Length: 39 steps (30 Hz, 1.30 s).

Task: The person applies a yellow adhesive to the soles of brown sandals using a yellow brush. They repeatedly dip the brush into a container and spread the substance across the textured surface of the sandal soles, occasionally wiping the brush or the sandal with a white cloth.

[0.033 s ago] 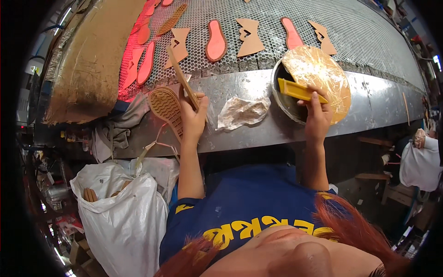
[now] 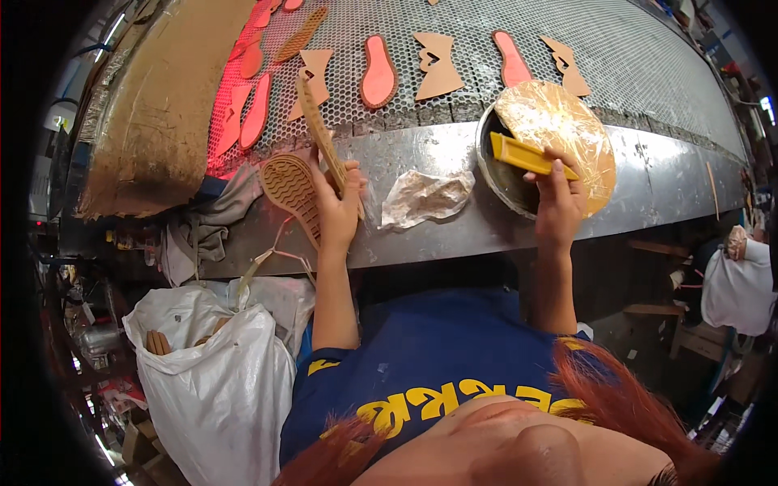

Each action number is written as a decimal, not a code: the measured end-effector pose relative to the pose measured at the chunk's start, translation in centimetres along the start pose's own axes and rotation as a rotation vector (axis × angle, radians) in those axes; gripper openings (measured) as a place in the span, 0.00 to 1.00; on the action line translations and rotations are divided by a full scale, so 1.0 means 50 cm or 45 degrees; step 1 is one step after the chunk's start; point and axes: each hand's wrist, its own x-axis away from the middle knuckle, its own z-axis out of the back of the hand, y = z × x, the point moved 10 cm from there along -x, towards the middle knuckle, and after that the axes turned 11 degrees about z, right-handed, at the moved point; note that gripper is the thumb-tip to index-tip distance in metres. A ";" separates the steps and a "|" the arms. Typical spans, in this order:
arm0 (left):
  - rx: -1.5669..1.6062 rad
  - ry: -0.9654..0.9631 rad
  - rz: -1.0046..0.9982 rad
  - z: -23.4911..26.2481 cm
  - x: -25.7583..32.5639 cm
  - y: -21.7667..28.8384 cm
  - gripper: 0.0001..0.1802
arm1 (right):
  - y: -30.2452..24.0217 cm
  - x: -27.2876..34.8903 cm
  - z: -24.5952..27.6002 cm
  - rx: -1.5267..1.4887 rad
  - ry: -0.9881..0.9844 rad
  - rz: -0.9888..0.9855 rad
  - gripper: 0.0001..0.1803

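Observation:
A tan shoe sole (image 2: pixel 318 121) stands nearly edge-on in my left hand (image 2: pixel 339 212), its fingers closed round the lower part. Beside that hand, a second sole (image 2: pixel 289 191) lies on the metal table edge with its wavy tread facing up; whether the hand also touches it I cannot tell. My right hand (image 2: pixel 559 206) grips a flat yellow tool (image 2: pixel 519 154) by one end, over the opening of a round tin (image 2: pixel 485 166). The tool's exact kind does not show. A round, plastic-wrapped cover (image 2: pixel 579 134) lies over much of the tin. Between my hands rests a crumpled whitish cloth (image 2: pixel 427 199).
Pink-topped soles (image 2: pixel 379 73) and tan cut-out pieces (image 2: pixel 438 66) lie on a mesh conveyor (image 2: pixel 470 24) beyond the metal ledge (image 2: pixel 421 247). Red light falls at its left, beside a cardboard sheet (image 2: pixel 166 97). A white sack (image 2: pixel 219 389) with soles stands at lower left.
The sole in my left hand has turned slightly, showing more of its face. The yellow tool in my right hand has shifted a little to the right.

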 end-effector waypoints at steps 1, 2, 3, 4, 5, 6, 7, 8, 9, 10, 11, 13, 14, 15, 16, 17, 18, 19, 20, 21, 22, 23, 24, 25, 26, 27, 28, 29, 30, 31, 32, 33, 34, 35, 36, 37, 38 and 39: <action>0.129 -0.098 0.008 -0.016 0.007 0.018 0.33 | 0.004 -0.009 0.002 -0.198 0.052 -0.028 0.12; 0.259 -0.197 0.015 -0.029 0.015 0.031 0.32 | -0.001 -0.014 -0.002 -0.256 0.050 -0.006 0.12; 0.388 -0.296 0.021 -0.042 0.024 0.038 0.30 | -0.006 -0.017 -0.008 -0.314 0.047 0.017 0.12; 0.405 -0.353 -0.002 -0.052 0.039 0.043 0.29 | -0.012 -0.019 -0.020 -0.374 0.035 0.034 0.13; 0.531 -0.448 0.071 -0.072 0.057 0.041 0.29 | -0.018 -0.021 -0.031 -0.436 0.027 0.060 0.13; 0.657 -0.544 0.144 -0.093 0.081 0.047 0.29 | -0.037 -0.021 -0.050 -0.437 -0.017 0.137 0.13; 0.776 -0.629 0.220 -0.109 0.104 0.055 0.29 | -0.051 -0.019 -0.068 -0.438 -0.038 0.197 0.13; 0.852 -0.741 0.277 -0.127 0.121 0.061 0.31 | -0.066 -0.016 -0.086 -0.442 -0.058 0.269 0.13; 0.926 -0.853 0.336 -0.144 0.138 0.068 0.32 | -0.080 -0.011 -0.101 -0.446 -0.076 0.341 0.13; 0.897 -0.858 0.334 -0.149 0.151 0.069 0.33 | -0.077 0.001 -0.096 -0.298 -0.014 0.363 0.16; 0.867 -0.862 0.332 -0.154 0.163 0.071 0.35 | -0.094 0.010 -0.114 -0.147 -0.112 0.477 0.17; 0.824 -0.863 0.329 -0.158 0.176 0.078 0.36 | -0.125 0.032 -0.152 0.172 -0.296 0.701 0.17; 0.811 -0.860 0.327 -0.159 0.180 0.083 0.37 | -0.135 0.041 -0.167 0.320 -0.334 0.732 0.20; 0.797 -0.858 0.326 -0.159 0.184 0.089 0.38 | -0.151 0.050 -0.188 0.437 -0.385 0.849 0.19; 0.790 -0.876 0.338 -0.160 0.186 0.095 0.39 | -0.154 0.054 -0.199 0.492 -0.428 0.884 0.19; 0.779 -0.885 0.323 -0.162 0.189 0.099 0.39 | -0.158 0.062 -0.208 0.549 -0.471 0.919 0.18; 0.767 -0.896 0.308 -0.164 0.192 0.101 0.39 | -0.152 0.065 -0.208 0.480 -0.461 0.902 0.18; 0.755 -0.901 0.301 -0.164 0.196 0.103 0.40 | -0.151 0.068 -0.210 0.482 -0.472 0.892 0.19; 0.764 -0.927 0.314 -0.165 0.198 0.103 0.41 | -0.153 0.071 -0.211 0.511 -0.468 0.902 0.19; 0.759 -0.920 0.316 -0.166 0.199 0.105 0.41 | -0.155 0.071 -0.213 0.540 -0.463 0.911 0.19; 0.753 -0.915 0.325 -0.168 0.202 0.106 0.41 | -0.155 0.072 -0.216 0.546 -0.465 0.917 0.18; 0.748 -0.910 0.334 -0.170 0.204 0.106 0.41 | -0.156 0.073 -0.218 0.552 -0.468 0.923 0.18; 0.741 -0.957 0.346 -0.174 0.209 0.104 0.41 | -0.156 0.074 -0.220 0.559 -0.469 0.929 0.17; 0.733 -1.003 0.357 -0.176 0.212 0.101 0.42 | -0.156 0.076 -0.222 0.580 -0.479 0.933 0.17; 0.725 -1.050 0.368 -0.179 0.216 0.098 0.42 | -0.155 0.077 -0.223 0.600 -0.488 0.936 0.17; 0.694 -1.053 0.348 -0.181 0.216 0.094 0.42 | -0.154 0.078 -0.223 0.621 -0.497 0.939 0.16; 0.663 -1.054 0.325 -0.182 0.215 0.091 0.42 | -0.150 0.079 -0.224 0.603 -0.512 0.926 0.16; 0.633 -1.053 0.302 -0.184 0.215 0.089 0.43 | -0.144 0.081 -0.223 0.584 -0.527 0.913 0.16; 0.638 -1.001 0.274 -0.184 0.212 0.090 0.42 | -0.139 0.081 -0.224 0.565 -0.542 0.900 0.16; 0.642 -0.947 0.250 -0.184 0.208 0.091 0.42 | -0.140 0.083 -0.228 0.532 -0.567 0.896 0.16; 0.646 -0.893 0.225 -0.180 0.204 0.092 0.41 | -0.141 0.084 -0.232 0.498 -0.592 0.892 0.16; 0.659 -0.935 0.249 -0.182 0.206 0.092 0.42 | -0.142 0.085 -0.236 0.464 -0.618 0.887 0.16; 0.670 -0.978 0.276 -0.181 0.207 0.092 0.43 | -0.134 0.090 -0.233 0.424 -0.652 0.873 0.15; 0.681 -1.021 0.302 -0.183 0.209 0.092 0.44 | -0.133 0.093 -0.235 0.409 -0.692 0.855 0.15; 0.697 -1.016 0.314 -0.182 0.208 0.093 0.44 | -0.134 0.097 -0.238 0.393 -0.731 0.837 0.15; 0.714 -1.010 0.327 -0.180 0.208 0.094 0.44 | -0.135 0.101 -0.242 0.377 -0.772 0.816 0.15; 0.731 -1.003 0.340 -0.178 0.208 0.095 0.44 | -0.133 0.105 -0.245 0.349 -0.822 0.787 0.14; 0.739 -0.990 0.335 -0.176 0.206 0.095 0.44 | -0.128 0.111 -0.246 0.330 -0.863 0.770 0.14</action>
